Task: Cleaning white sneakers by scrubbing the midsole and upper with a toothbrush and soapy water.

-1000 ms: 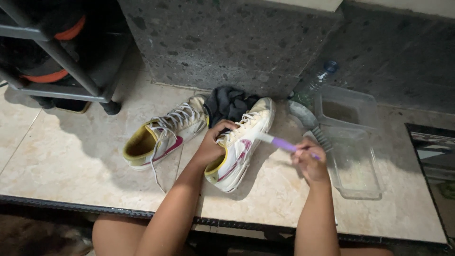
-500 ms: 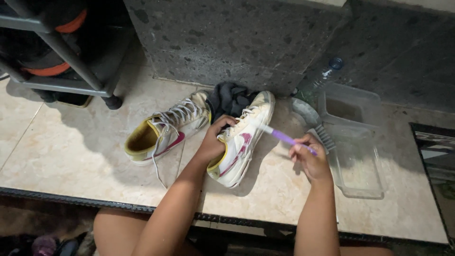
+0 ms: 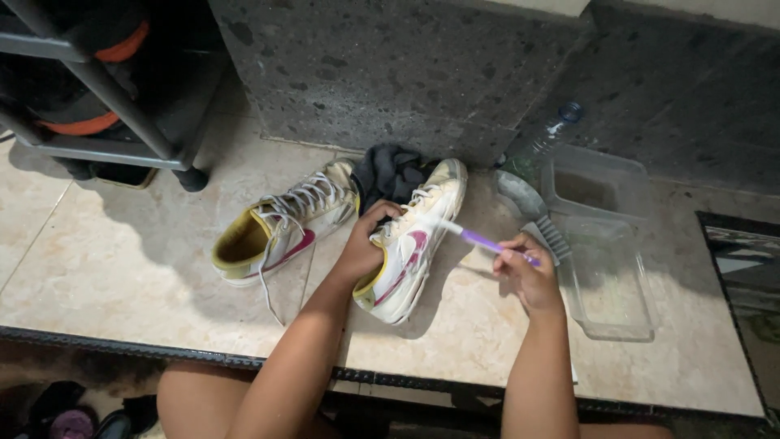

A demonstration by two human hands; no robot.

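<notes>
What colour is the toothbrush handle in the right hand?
Purple toothbrush handle, clearest in the head view, held by the right hand.

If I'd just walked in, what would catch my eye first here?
Mid-floor, the left hand grips a white sneaker with pink trim, while the right hand holds a purple toothbrush to its laces. A matching sneaker lies to its left, and clear plastic containers sit at the right.

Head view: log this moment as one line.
left hand: holds shoe | right hand: toothbrush on shoe | second shoe: beside
</notes>
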